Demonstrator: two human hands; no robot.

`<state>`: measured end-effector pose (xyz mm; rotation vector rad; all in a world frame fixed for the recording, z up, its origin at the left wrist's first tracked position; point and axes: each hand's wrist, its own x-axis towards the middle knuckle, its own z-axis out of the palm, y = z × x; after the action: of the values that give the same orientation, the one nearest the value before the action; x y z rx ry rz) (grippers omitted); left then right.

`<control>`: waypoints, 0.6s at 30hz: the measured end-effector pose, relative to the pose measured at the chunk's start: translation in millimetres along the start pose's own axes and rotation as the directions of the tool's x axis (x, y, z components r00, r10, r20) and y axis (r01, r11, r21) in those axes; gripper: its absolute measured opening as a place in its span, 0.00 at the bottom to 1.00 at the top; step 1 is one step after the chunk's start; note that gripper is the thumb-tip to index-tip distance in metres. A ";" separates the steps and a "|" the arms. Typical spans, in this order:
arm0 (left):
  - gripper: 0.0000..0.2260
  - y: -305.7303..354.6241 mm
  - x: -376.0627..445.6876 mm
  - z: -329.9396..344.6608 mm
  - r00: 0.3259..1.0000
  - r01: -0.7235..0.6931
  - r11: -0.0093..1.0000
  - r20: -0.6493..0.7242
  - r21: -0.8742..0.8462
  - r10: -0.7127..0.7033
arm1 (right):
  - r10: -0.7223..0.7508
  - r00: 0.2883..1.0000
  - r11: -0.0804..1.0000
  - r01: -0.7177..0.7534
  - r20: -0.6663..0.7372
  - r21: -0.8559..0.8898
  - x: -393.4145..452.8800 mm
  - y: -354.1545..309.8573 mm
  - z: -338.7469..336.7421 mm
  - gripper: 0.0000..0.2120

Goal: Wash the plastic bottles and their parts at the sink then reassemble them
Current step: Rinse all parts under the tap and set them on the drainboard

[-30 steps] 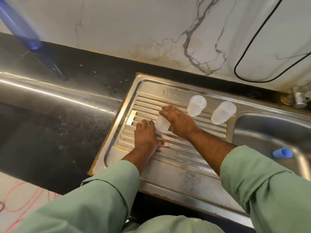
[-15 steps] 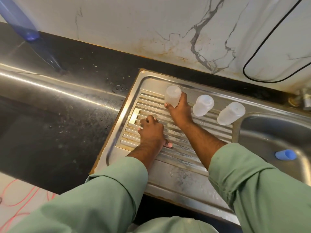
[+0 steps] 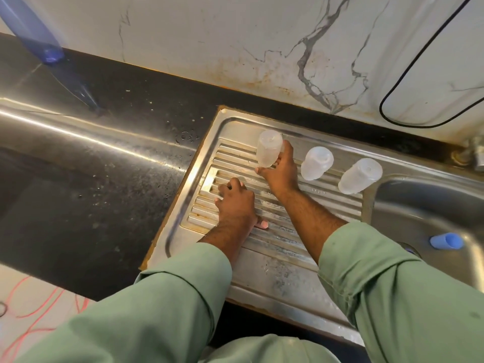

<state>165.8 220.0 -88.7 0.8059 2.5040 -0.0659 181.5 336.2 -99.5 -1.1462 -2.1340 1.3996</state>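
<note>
Right hand's fingers (image 3: 284, 153) curl round the lower end of a clear plastic bottle (image 3: 269, 148), thumb tip pressing at its bottom edge, and the right hand (image 3: 281, 171) holds it at the far left corner of the ribbed draining board (image 3: 275, 260). The bottle stands close to upright, long axis running up toward the camera and leaning a little toward the wall, its flat closed end facing up. Whether its lower end touches the ribs I cannot tell; the hand covers that spot.

Left hand (image 3: 235, 203) sits nearer on the same board, fingers (image 3: 230, 186) curled down onto the ribs, thumb tip peeking out underneath. Whether it grips anything I cannot tell.

Along the board's far edge, to the right of the held one, a second bottle (image 3: 317, 163) and a third bottle (image 3: 360, 175) stand free, well apart from each other, both the same way up, closed ends upward. The third stands right by the basin's rim.

Past the board's right end, a small blue cap (image 3: 446, 241) lies on its side in the basin (image 3: 419, 205). Left of the board runs the black worktop (image 3: 104, 184), speckled with droplets.
</note>
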 end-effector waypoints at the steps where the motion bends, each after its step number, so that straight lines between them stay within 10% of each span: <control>1: 0.43 -0.5 0.1 0.2 1.000 0.003 1.000 0.000 -0.009 -0.003 | 0.011 1.000 1.000 -0.011 -0.006 0.018 -5.3 1.9 -1.8 0.43; 9: 0.47 1.9 -3.9 17.0 1.000 -0.008 0.995 -0.023 -0.097 0.006 | -0.067 0.993 0.998 0.068 0.099 -0.010 -92.2 53.5 -62.7 0.29; 18: 0.30 136.4 -62.2 63.7 0.881 -0.454 0.878 0.073 -0.154 0.468 | -0.048 0.999 0.959 0.042 -0.015 -0.281 -123.3 128.0 -199.2 0.12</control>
<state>314.0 286.7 -100.1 1.2832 2.1246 0.2154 443.9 384.7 -104.0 -1.1959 -2.3835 1.0831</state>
